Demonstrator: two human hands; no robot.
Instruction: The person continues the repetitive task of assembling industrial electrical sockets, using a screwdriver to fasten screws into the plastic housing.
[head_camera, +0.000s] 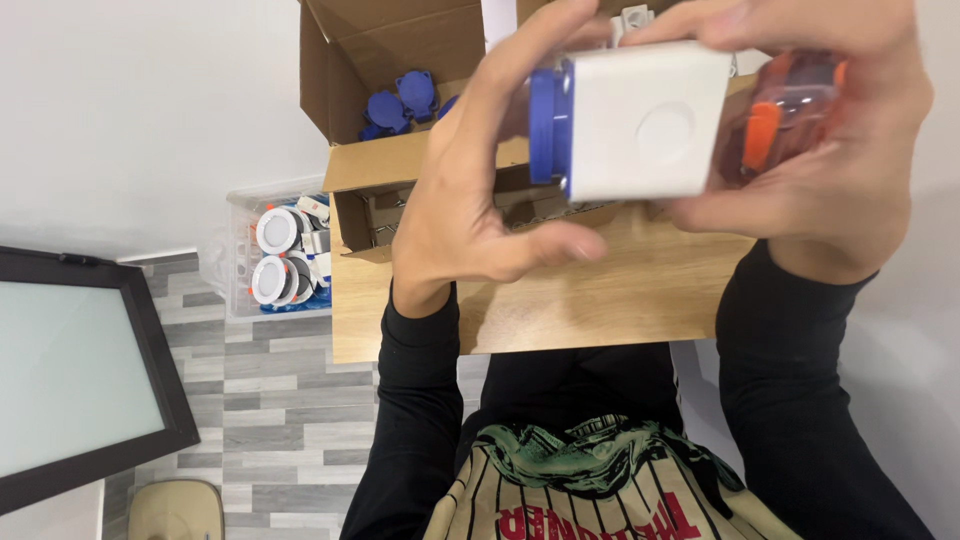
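Observation:
Close under the camera I hold a white square box-shaped part (645, 125) with a round mark on its face and a blue piece (547, 125) along its left side. My left hand (470, 190) grips the blue end, thumb underneath. My right hand (830, 130) wraps the right end, where a clear cover with an orange part (765, 135) shows between the fingers. Both hands are above a wooden table top (620, 300).
An open cardboard box (380, 60) with blue parts (400, 100) stands at the table's far left. A clear plastic bin (275, 255) of white round fittings sits on the grey plank floor. A dark-framed panel (80, 370) lies at the left.

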